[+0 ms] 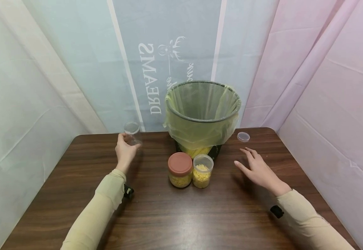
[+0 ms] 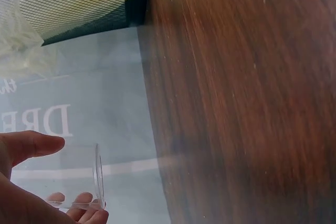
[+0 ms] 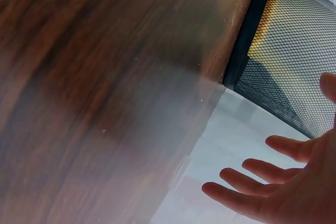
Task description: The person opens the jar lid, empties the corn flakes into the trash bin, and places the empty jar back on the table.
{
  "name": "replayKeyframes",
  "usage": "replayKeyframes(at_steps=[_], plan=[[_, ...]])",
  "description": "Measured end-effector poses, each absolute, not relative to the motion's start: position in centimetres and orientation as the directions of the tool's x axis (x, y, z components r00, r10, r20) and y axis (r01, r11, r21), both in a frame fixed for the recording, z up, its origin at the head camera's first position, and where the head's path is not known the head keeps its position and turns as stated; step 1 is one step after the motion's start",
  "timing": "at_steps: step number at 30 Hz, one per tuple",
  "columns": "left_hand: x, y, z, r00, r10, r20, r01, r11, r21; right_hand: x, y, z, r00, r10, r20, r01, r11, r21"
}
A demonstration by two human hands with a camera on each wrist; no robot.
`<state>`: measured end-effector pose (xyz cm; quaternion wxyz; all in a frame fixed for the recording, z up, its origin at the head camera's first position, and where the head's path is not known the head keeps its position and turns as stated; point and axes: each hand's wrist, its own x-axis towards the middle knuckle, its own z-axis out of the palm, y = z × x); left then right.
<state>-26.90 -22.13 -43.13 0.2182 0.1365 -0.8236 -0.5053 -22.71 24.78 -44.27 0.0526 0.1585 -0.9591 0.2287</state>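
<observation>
My left hand grips a clear plastic jar near the table's back left edge, thumb on one side and fingertips on the other. In the left wrist view the jar's thin rim shows between thumb and fingers, with nothing visible inside. My right hand hovers over the right side of the table, fingers spread and holding nothing. Just beyond its fingertips lies a round clear lid. Between the hands stand a jar with a reddish-brown lid and a lidless clear jar of yellow flakes.
A mesh waste bin with a pale yellow liner rises behind the two jars at the back of the dark wooden table. Cloth curtains hang behind the table and along both sides.
</observation>
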Motion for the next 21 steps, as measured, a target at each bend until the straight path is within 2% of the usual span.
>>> replayKeyframes(at_steps=[21], plan=[[-29.3,-24.4,-44.1,-0.852,-0.498,0.16,-0.096,0.45,0.888,-22.5,25.8,-44.2,-0.951,-0.258,0.173,-0.308,0.851,-0.426]])
